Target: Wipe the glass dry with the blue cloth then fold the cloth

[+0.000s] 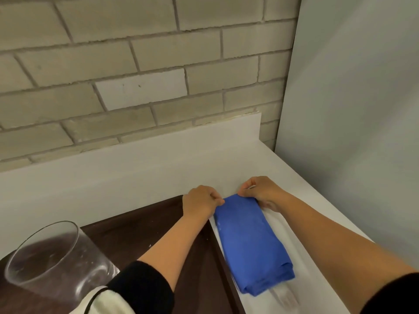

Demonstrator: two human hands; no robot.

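Note:
The blue cloth [251, 241] lies folded into a long strip on the white counter, just right of the dark tray. My left hand [200, 201] pinches its far left corner. My right hand [260, 191] pinches its far right corner. Both hands sit at the cloth's far end, close to the white backsplash. The near end of the cloth shows stacked folded layers. A large clear glass [54, 257] stands upright on the dark brown tray [140, 232] at the lower left, away from both hands.
A white backsplash [136, 159] and a brick wall run behind the counter. A pale panel [351, 109] closes the right side. The white counter [306, 200] narrows toward the right corner. A faint clear object [284, 298] lies on the counter below the cloth.

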